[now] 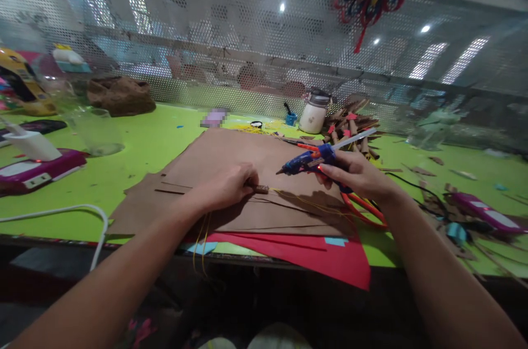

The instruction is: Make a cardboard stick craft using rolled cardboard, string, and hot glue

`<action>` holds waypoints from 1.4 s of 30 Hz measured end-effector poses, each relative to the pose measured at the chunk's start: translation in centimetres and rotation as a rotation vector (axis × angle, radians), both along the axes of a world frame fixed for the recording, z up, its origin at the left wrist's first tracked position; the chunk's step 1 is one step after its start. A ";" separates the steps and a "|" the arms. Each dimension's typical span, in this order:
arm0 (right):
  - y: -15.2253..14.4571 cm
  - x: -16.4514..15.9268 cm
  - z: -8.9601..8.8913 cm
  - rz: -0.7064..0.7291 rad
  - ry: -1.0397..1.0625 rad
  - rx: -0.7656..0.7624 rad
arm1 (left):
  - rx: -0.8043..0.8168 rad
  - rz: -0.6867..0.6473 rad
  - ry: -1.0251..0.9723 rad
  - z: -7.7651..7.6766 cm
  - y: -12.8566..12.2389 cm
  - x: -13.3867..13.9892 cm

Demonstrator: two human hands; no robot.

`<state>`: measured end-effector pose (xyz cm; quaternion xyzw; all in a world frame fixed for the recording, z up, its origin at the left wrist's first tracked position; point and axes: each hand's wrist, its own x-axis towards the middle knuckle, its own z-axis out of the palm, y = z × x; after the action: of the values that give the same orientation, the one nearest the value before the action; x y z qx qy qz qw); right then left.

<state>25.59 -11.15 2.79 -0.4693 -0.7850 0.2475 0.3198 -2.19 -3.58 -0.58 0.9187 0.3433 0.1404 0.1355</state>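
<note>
Our left hand (pixel 235 186), fingers curled nearly closed, pinches the end of a small brown piece (pixel 262 190) against the paper; the piece lies just off our fingertips at 3 o'clock. A thin yellow cord (pixel 284 194) runs from it toward 4 o'clock. Our right hand (pixel 358 173), at 3 o'clock from the left, wraps the grip of a blue glue gun (pixel 305 162); whether the trigger is squeezed, we cannot tell. The nozzle hangs apart from the piece, at its 2 o'clock, pointing back toward our left fingers.

To glue cleanly, we judge, we would bring the tip in low, lay one small bead along the cord, and keep our pinching fingertips well back from the heat. The orange cable (pixel 365 212), near our right wrist at 6 o'clock, should stay slack and off the cord.

Beneath the work lie brown paper sheets (pixel 235 148), with red paper (pixel 350 263) at 5 o'clock; farther out, at 12 o'clock from the gun, stands a lidded jar (pixel 313 115).
</note>
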 end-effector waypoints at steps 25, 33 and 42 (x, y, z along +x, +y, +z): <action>12.2 4.9 -2.9 -0.465 -0.660 0.245 | -0.005 -0.034 -0.069 -1.2 1.0 -0.6; 12.8 5.0 -2.6 -0.463 -0.686 0.218 | 0.010 -0.043 -0.062 -1.7 1.4 -0.5; 0.8 -1.2 -3.5 -0.161 -0.603 0.335 | 0.021 -0.051 -0.057 -1.2 1.5 -0.1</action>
<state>24.41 -10.31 -0.69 -0.5228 -0.8342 -0.0606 0.1646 -2.32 -2.05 -1.75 0.9243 0.3141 0.1665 0.1391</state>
